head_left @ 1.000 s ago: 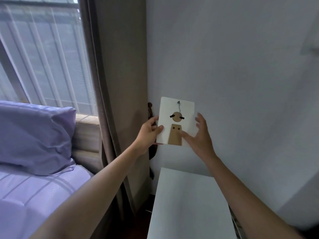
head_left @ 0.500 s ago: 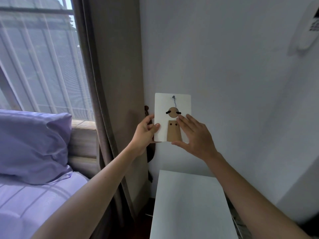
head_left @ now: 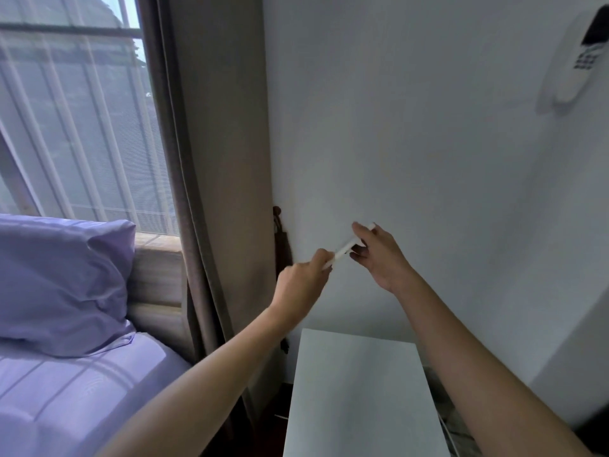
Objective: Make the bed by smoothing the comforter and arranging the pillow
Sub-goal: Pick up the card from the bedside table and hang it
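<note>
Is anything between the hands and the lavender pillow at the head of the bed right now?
Nothing stands in the space between, but both hands are occupied: left hand and right hand hold a thin white card edge-on near the white wall, right of the grey curtain. The lavender pillow lies far left, unobstructed.

One pillow (head_left: 62,285), two hands (head_left: 300,285).

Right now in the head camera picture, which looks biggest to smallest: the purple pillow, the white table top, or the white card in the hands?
1. pillow and white table top: look alike, and the table sits nearer.
2. white card, seen edge-on.
</note>
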A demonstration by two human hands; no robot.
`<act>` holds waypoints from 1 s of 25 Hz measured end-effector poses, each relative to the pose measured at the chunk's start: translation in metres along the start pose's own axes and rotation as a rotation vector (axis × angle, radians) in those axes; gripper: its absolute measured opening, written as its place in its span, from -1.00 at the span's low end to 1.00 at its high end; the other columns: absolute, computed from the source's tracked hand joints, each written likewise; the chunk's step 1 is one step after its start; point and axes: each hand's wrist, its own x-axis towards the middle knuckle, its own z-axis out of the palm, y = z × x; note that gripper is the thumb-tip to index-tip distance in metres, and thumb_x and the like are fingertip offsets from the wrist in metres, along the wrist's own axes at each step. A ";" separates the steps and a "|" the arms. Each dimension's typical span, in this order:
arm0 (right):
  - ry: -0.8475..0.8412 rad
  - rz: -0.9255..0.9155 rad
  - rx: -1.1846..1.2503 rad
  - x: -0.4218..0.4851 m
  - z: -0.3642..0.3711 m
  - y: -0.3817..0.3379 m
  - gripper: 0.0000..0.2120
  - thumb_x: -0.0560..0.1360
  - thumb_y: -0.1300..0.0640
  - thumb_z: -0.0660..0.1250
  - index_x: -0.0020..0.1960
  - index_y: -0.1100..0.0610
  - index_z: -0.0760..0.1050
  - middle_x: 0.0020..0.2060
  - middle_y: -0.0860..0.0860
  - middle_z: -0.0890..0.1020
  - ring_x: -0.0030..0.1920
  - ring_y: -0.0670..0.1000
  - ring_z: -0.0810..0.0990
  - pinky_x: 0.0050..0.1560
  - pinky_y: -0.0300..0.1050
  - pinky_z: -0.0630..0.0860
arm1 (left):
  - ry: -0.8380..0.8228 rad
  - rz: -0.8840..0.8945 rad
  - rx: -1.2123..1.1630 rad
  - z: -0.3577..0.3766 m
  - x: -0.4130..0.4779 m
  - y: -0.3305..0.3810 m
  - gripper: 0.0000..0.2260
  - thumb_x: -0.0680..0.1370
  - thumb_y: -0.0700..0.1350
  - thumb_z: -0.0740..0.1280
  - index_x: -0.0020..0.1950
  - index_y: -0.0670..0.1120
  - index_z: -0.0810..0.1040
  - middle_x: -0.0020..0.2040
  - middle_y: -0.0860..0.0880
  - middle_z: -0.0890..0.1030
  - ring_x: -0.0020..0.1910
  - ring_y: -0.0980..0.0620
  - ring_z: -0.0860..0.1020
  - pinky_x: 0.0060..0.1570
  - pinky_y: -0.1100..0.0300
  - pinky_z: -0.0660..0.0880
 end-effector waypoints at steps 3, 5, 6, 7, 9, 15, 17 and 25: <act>0.096 -0.007 0.044 0.000 -0.007 0.007 -0.91 0.56 0.33 0.16 0.02 0.18 0.35 -0.07 0.18 0.54 -0.06 0.10 0.57 -0.04 -0.11 0.60 | 0.051 0.185 0.167 0.011 -0.011 0.010 -0.81 0.47 0.06 0.17 0.04 0.05 0.38 -0.37 0.04 0.66 -0.58 -0.02 0.56 -0.67 0.28 0.36; 0.177 0.002 -0.001 -0.003 -0.017 0.008 -0.86 0.58 0.36 0.11 0.02 0.26 0.44 -0.10 0.16 0.59 -0.15 0.04 0.60 -0.20 -0.19 0.59 | 0.009 0.180 0.138 0.011 -0.014 0.016 -0.78 0.53 0.11 0.18 0.09 0.06 0.47 -0.05 0.10 0.70 -0.31 0.04 0.67 -0.50 0.24 0.45; 0.197 0.011 0.002 -0.004 -0.024 0.007 -0.84 0.59 0.34 0.12 0.09 0.27 0.46 -0.09 0.14 0.61 -0.14 0.03 0.61 -0.20 -0.19 0.59 | -0.035 0.096 0.069 0.004 -0.011 0.017 -0.75 0.57 0.13 0.16 0.15 0.07 0.49 0.14 0.10 0.64 -0.09 0.05 0.67 -0.33 0.20 0.50; 0.205 0.018 0.011 -0.004 -0.031 0.005 -0.82 0.60 0.32 0.14 0.15 0.27 0.45 -0.08 0.13 0.62 -0.12 0.03 0.61 -0.17 -0.17 0.59 | -0.066 -0.020 0.009 0.001 -0.007 0.012 -0.72 0.60 0.13 0.15 0.22 0.08 0.48 0.31 0.08 0.54 0.15 0.04 0.60 -0.12 0.15 0.52; 0.191 0.024 0.005 -0.006 -0.044 -0.001 -0.81 0.61 0.28 0.15 0.18 0.27 0.46 -0.07 0.12 0.63 -0.10 0.04 0.62 -0.14 -0.14 0.61 | -0.100 -0.193 -0.078 -0.003 0.006 -0.003 -0.66 0.61 0.06 0.17 0.36 0.04 0.40 0.45 0.01 0.39 0.44 -0.03 0.35 0.30 0.02 0.42; 0.086 -0.003 -0.047 -0.011 -0.051 -0.018 -0.85 0.61 0.23 0.17 0.00 0.18 0.52 -0.14 0.09 0.66 -0.25 -0.05 0.68 -0.26 -0.19 0.62 | -0.440 -0.486 -0.754 -0.017 0.032 -0.001 -0.59 0.56 -0.07 0.32 0.41 -0.04 0.39 0.18 -0.03 0.65 0.19 0.00 0.59 0.21 0.00 0.52; 0.072 -0.029 -0.059 -0.010 -0.049 -0.021 -0.85 0.61 0.22 0.18 0.00 0.16 0.53 -0.14 0.07 0.66 -0.24 -0.05 0.67 -0.25 -0.19 0.62 | -0.395 -0.522 -0.866 -0.019 0.035 0.003 -0.63 0.55 -0.17 0.34 0.36 -0.07 0.44 0.07 -0.10 0.69 0.08 -0.04 0.64 0.05 -0.04 0.60; 0.211 -0.045 -0.701 -0.009 -0.054 -0.002 -0.73 0.59 0.12 0.07 0.11 0.14 0.51 0.01 0.12 0.63 0.03 0.15 0.62 -0.07 0.02 0.62 | -0.224 -0.523 -0.729 0.005 0.021 0.005 -0.74 0.53 -0.20 0.36 0.18 0.01 0.49 -0.02 -0.04 0.71 -0.04 0.01 0.68 -0.04 -0.06 0.64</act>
